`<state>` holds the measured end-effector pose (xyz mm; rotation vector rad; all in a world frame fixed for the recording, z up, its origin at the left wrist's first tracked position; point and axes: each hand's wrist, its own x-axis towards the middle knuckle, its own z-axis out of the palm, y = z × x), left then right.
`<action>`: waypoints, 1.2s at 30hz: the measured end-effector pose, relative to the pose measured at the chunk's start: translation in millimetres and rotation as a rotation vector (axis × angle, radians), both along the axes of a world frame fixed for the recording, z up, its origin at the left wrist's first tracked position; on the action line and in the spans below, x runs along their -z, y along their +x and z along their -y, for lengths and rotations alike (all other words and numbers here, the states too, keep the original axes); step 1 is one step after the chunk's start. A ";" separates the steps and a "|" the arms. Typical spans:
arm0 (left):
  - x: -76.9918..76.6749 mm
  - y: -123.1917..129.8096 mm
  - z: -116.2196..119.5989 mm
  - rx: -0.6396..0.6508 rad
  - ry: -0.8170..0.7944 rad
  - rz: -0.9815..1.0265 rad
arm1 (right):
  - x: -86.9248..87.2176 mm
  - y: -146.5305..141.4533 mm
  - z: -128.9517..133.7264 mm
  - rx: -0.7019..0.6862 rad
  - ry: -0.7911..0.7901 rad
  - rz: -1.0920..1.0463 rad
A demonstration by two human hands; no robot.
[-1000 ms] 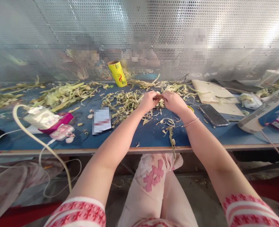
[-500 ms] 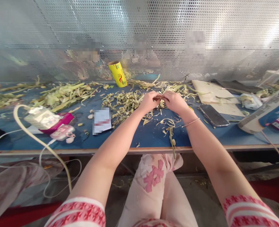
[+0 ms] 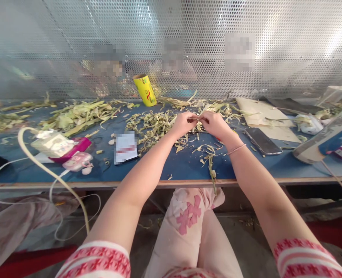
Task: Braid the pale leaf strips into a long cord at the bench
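Note:
Over the heap of shredded, dried plant strips (image 3: 159,123), my left hand (image 3: 184,122) and my right hand (image 3: 213,122) meet fingertip to fingertip. Both are closed in a pinch. Something small and thin lies between the fingertips, too small to make out. Below my hands, loose curled scraps lie on the blue table (image 3: 182,166), and one long stalk (image 3: 211,170) hangs over its front edge. A bit of red and yellow shows beneath my right wrist, mostly hidden by it.
Left stand a leafy stalk pile (image 3: 81,114), a pink-and-white power block (image 3: 69,146) with cables, and a phone (image 3: 126,147). A yellow tube (image 3: 145,90) leans by the perforated metal wall (image 3: 205,46). Right are a dark phone (image 3: 263,141), cardboard (image 3: 263,112) and a white-and-blue container (image 3: 324,137).
Both hands stay together in nearly the same place, their fingers shifting slightly. My right forearm has moved a little to the right, showing more of the red piece under the wrist.

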<state>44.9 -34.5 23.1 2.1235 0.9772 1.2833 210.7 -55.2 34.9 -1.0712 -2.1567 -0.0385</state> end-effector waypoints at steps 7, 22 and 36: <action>-2.9 7.5 9.2 0.030 -0.036 0.057 | 2.3 -5.2 0.7 0.087 -0.041 -0.175; 4.4 25.4 6.6 0.085 -0.470 0.569 | 9.0 -11.0 -11.0 0.160 -0.042 -0.313; 18.4 34.2 -1.0 -0.279 -0.201 0.534 | 10.2 -35.5 3.3 0.120 -0.129 -0.469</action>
